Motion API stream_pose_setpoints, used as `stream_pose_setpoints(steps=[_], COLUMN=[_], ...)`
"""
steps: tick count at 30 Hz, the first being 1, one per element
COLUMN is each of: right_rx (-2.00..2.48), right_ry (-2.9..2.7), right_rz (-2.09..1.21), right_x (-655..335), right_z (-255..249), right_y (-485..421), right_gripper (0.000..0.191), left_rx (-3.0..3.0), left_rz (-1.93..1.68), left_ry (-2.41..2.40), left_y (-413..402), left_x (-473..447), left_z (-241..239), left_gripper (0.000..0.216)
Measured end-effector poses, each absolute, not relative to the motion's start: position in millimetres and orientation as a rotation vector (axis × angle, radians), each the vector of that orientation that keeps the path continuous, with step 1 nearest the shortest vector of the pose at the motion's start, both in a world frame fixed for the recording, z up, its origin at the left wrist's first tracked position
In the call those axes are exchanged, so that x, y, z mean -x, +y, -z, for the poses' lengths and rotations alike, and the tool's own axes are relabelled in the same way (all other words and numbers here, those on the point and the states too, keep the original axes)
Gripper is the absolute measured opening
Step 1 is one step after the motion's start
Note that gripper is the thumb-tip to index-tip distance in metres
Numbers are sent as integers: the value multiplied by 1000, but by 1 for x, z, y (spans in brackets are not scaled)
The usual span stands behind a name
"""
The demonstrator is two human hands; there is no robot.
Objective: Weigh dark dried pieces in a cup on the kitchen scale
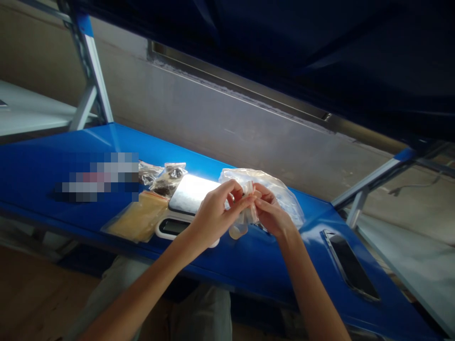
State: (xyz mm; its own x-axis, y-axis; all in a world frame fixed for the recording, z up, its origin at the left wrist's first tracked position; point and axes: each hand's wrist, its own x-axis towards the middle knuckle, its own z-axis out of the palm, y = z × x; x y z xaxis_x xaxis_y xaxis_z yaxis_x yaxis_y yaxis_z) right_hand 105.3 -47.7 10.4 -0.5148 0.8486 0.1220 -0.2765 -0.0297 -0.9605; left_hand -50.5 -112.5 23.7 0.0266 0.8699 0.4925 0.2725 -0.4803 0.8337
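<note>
Hands are working at centre frame, the left hand (213, 215) and right hand (272, 213) each pinching shut on the red-striped mouth of a small clear pouch (250, 192), held just above the blue worktop (249, 265) between a digital scale (188, 194) and a larger plastic bag (284, 192).

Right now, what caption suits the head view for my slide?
Left hand and right hand pinch a small clear bag over a blue table, beside a scale.

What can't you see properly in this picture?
Head view.
Contents of the small clear bag: hidden by fingers of left hand and right hand.
Reading on the scale display: too dark and small.
A patch on the blue table: blurred into squares.
Contents of the dark bags: too small.
</note>
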Motion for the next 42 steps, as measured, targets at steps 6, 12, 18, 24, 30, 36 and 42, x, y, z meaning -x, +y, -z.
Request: stream_pose_setpoints(steps=[6, 12, 18, 24, 30, 36, 42], right_rx=[668, 672, 664, 660, 680, 694, 663], right_ry=[-1355, -1303, -1368, -1391, -1466, -1619, -1689], right_rz=[-1687, -1679, -1701, -1705, -1685, -1438, -1446], right_x=[-110, -113, -114, -114, -113, -113, -116], right_z=[-9, -10, -8, -7, -13, -10, -4], right_y=[-41, -39, -43, -47, -49, -44, -43], right_gripper=[38, 35, 41, 38, 31, 18, 22], left_rx=[-1796, -1731, -1623, -1619, -1634, -1587, -1523], left_rz=[-1419, -1376, -1326, -1317, -1335, -1371, -1395], left_ry=[1099, 1120, 1014, 982, 998, 1077, 1075], left_y=[-113, -115, -117, -118, -116, -115, -118], left_x=[46, 42, 38, 36, 35, 36, 35], left_z=[-23, -22, -23, -24, -24, -22, -20], left_gripper=[29, 36, 38, 37, 34, 38, 37])
